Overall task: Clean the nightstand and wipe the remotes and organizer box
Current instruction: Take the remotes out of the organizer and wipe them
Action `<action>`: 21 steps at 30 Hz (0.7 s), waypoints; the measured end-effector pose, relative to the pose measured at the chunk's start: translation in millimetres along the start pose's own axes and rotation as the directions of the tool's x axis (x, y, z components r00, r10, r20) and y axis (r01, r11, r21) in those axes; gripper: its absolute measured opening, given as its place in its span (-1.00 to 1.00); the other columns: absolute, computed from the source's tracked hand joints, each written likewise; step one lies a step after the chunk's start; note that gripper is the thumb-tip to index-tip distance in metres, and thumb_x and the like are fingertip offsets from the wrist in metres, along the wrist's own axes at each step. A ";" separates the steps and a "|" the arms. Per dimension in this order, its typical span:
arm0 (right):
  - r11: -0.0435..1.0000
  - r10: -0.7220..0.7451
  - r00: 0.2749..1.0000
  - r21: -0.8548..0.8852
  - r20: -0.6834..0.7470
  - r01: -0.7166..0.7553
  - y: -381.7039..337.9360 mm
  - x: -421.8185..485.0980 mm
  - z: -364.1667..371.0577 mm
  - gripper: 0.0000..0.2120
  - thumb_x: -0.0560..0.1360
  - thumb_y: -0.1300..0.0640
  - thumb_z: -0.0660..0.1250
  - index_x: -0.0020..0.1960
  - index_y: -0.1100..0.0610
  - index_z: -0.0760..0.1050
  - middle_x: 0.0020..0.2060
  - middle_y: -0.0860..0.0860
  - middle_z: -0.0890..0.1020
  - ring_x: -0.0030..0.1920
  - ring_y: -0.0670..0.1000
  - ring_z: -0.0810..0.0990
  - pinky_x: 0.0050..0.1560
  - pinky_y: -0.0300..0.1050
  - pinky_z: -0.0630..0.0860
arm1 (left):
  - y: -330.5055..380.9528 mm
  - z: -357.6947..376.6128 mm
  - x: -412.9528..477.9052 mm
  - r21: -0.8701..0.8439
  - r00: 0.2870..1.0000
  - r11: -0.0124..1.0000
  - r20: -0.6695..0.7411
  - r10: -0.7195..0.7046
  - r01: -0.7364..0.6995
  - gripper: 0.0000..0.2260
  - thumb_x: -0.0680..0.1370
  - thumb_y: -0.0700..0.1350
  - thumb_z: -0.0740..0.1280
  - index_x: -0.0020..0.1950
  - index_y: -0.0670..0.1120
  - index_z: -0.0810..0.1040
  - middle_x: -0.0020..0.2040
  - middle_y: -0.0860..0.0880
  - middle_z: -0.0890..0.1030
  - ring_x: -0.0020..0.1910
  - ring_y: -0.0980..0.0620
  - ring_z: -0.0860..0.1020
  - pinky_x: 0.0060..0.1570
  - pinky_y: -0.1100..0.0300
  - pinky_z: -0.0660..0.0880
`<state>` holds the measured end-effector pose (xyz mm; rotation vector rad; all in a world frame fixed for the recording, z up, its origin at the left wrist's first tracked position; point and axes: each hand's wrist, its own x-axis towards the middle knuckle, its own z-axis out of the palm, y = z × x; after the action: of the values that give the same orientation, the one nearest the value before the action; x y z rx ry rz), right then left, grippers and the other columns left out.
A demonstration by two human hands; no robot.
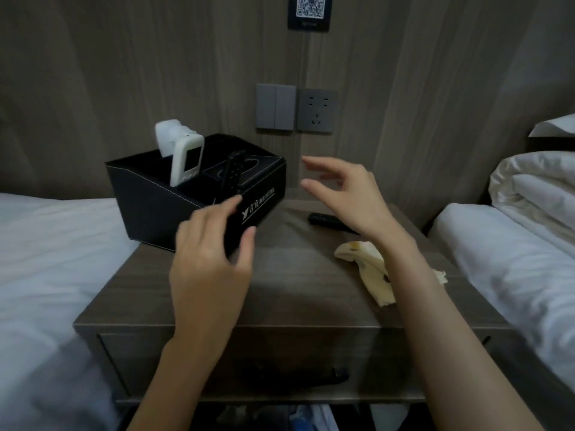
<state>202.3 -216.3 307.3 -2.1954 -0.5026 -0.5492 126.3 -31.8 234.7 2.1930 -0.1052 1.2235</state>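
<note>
Both hands empty and apart, fingers loosely spread. Left hand (214, 259) sits at the near right face of the organizer box (149, 206), thumb and forefinger bracketing its corner; motion blur, so contact with the box cannot be confirmed. Right hand (345, 194) hovers just right of the box, above the tabletop, gripping nothing. Box stands at the far left corner of the nightstand (295, 293), its left side at or close to the edge by the left bed (46, 259). Inside it, upright and leaning: white remote (188, 160), black remote (233, 169), and a pale object (169, 135) behind them that I cannot identify. Second black remote (323, 219) lies flat on the top, far right, partly hidden under the right wrist. Yellow cloth (370, 272) lies crumpled near right, in neither hand. Judgement: hands look set to take the box from both sides. Risks: (1) if the box is lifted or tilted with the remotes loose in it, the tall ones look top-heavy and could tip out onto the wood or the bed; (2) a push leftward could slide the box off its corner; (3) right forearm passes over the flat remote and cloth, so a low sweep could knock either off the right edge; (4) wiping cannot start until the cloth is picked up.
</note>
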 end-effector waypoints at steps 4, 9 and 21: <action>0.989 0.001 1.000 0.148 0.028 -0.005 -27.9 -0.4 29.6 -0.51 0.46 -0.03 0.45 0.37 -0.04 0.47 0.16 -0.10 0.63 0.12 -0.17 0.58 0.16 -0.32 0.45 | -17.9 -14.0 5.0 -0.010 0.993 0.995 -0.067 -0.096 0.095 -0.52 0.53 -0.07 0.39 0.43 -0.06 0.40 0.32 -0.08 0.43 0.26 -0.06 0.39 0.14 0.20 0.31; 0.977 0.078 0.993 0.191 0.088 -0.093 -46.9 -2.4 68.1 -0.28 0.44 -0.09 0.45 0.51 -0.01 0.24 0.34 -0.03 0.51 0.37 -0.12 0.41 0.24 -0.33 0.28 | -37.4 -15.0 4.0 0.030 0.985 0.987 0.058 -0.160 0.159 -0.44 0.54 0.00 0.37 0.51 0.03 0.28 0.50 -0.04 0.28 0.47 -0.06 0.23 0.32 0.09 0.26; 0.893 0.108 0.990 0.446 -0.096 -0.054 -68.2 10.1 100.7 -0.46 0.45 0.18 0.46 0.38 0.11 0.39 0.07 -0.05 0.64 0.11 -0.16 0.59 0.20 -0.20 0.53 | -49.4 -18.8 3.7 -0.018 0.975 0.989 0.173 -0.141 0.146 -0.42 0.56 -0.03 0.35 0.53 0.12 0.20 0.54 0.07 0.20 0.52 -0.02 0.15 0.45 -0.03 0.23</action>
<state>197.2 -94.9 295.2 -1.7277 -0.4216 -0.4628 131.8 19.2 221.2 2.2347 -0.0342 0.9471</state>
